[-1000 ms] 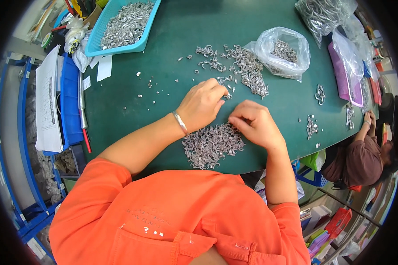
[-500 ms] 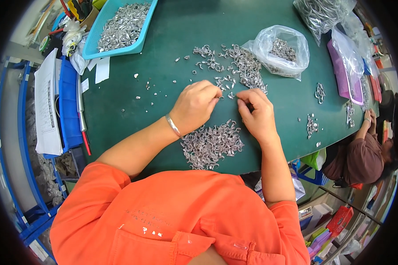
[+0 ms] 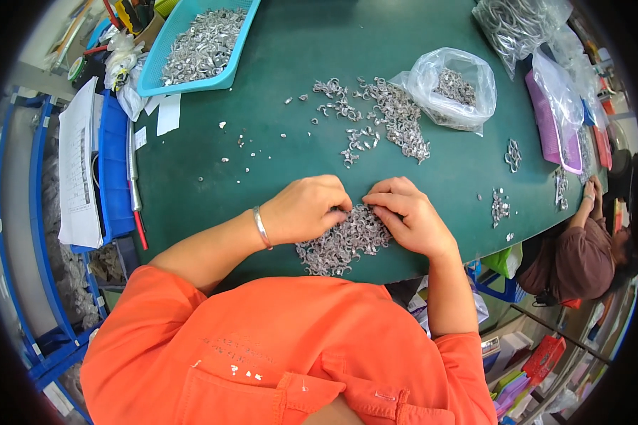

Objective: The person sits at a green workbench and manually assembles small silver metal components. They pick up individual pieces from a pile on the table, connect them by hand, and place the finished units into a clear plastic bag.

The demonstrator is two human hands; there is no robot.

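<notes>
A near pile of small curved silver metal pieces (image 3: 342, 248) lies on the green table just in front of my body. At its far edge, my left hand (image 3: 306, 210) has its fingers curled inward and the thumb against them. My right hand (image 3: 412, 218) is bent over the pile's far right side, thumb and fingers drawn together. The fingertips of both hands point toward each other, a short gap apart. Anything pinched in either hand is too small or hidden to make out. Farther off lies a second, looser heap of similar pieces (image 3: 398, 117).
Beside the far heap stands an open clear plastic bag (image 3: 483, 99) of metal pieces. A light-blue basket (image 3: 227, 76) full of them is at far left. Small clusters (image 3: 500, 207) lie at right, near a purple basket (image 3: 546, 138). Another person (image 3: 585, 255) sits at the right edge.
Both hands have come back toward my body, from beside the far heap to the far edge of the near pile.
</notes>
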